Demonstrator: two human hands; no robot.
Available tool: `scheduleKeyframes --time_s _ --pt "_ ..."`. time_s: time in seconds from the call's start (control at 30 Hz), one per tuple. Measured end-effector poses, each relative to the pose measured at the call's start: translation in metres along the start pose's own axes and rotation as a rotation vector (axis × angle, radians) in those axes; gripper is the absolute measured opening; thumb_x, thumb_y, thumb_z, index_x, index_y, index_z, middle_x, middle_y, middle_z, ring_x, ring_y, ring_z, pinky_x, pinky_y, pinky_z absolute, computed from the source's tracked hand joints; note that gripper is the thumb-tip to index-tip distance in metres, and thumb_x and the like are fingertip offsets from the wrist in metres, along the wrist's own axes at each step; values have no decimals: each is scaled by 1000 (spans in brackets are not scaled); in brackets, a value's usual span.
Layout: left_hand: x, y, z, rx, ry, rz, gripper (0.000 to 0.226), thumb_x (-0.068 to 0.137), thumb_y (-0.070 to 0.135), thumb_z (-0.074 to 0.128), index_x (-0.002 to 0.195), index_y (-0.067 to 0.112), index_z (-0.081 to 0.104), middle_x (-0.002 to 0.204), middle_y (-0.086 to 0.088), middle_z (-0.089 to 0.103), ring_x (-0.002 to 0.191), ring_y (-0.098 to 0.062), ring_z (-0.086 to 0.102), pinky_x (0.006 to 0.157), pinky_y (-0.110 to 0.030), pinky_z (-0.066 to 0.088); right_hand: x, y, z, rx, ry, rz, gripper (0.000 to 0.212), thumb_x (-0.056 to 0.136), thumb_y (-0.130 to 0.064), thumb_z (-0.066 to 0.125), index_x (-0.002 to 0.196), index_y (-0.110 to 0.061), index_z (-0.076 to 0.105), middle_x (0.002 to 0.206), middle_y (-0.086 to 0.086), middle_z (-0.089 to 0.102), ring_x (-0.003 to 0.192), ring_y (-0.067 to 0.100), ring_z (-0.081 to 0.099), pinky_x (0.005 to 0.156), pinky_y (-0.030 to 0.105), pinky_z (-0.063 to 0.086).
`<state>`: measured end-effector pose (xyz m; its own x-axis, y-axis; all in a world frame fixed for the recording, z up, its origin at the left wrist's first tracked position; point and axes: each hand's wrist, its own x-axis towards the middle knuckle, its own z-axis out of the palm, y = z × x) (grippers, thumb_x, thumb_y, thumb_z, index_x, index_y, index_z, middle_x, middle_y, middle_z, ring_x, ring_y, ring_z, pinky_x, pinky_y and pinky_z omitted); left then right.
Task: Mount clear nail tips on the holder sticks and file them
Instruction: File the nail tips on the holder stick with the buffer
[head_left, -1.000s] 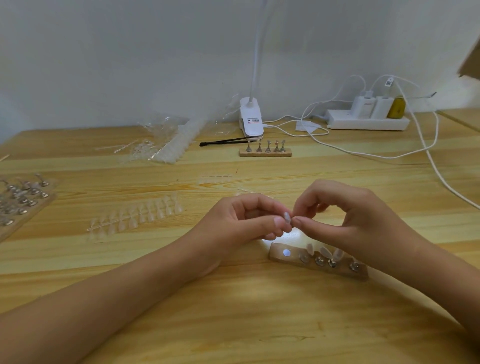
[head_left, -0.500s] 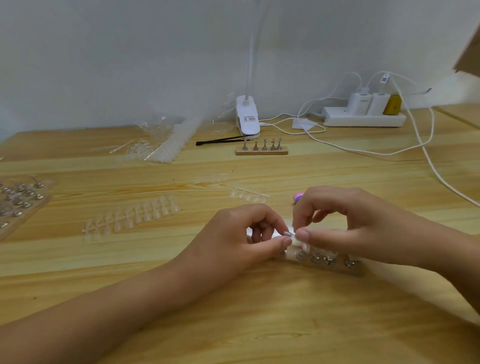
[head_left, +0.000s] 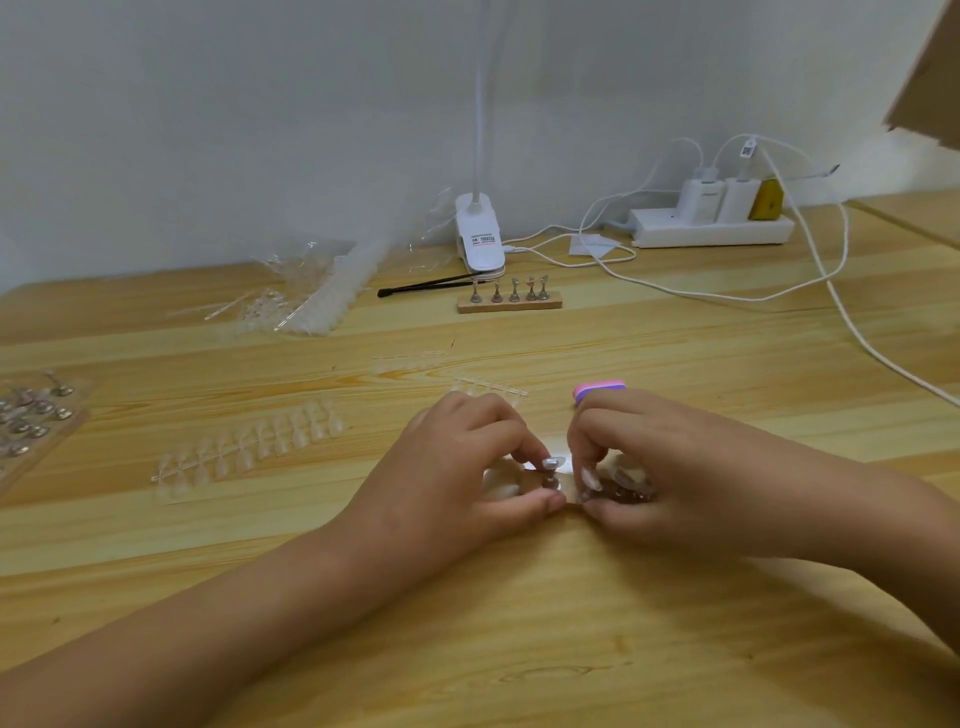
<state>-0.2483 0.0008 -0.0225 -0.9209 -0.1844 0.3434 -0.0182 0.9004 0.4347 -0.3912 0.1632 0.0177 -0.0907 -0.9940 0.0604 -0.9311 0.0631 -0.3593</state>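
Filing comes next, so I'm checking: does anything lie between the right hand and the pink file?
Nothing visible does. The pink file lies just behind the right hand, whose knuckles cover its near edge; a clear tip strip lies to its left.

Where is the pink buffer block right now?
In the head view, the pink buffer block lies on the table just beyond the right hand, partly hidden by its knuckles.

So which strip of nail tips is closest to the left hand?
The short strip just beyond the left hand; the long strip and faint far strip lie farther off.
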Motion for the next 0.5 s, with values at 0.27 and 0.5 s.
scheduleKeyframes --time_s 0.27,0.5 --pt "-3 7 -2 8 8 12 58 75 64 61 124 33 54 109 16 45 103 -3 44 95 -31 41 0 -4 -5 295 169 -14 14 79 -25 72 86 -28 60 95 -16 66 101 8 61 88 23 46" --pt "-9 20 -6 -504 184 -32 45 79 50 64 122 38 52 101 16 53 93 -12 52 84 -17 40 2 -7 -7 434 449 -30 7 83 -23 69 89 -23 65 88 -10 67 88 14 63 83 16 48"
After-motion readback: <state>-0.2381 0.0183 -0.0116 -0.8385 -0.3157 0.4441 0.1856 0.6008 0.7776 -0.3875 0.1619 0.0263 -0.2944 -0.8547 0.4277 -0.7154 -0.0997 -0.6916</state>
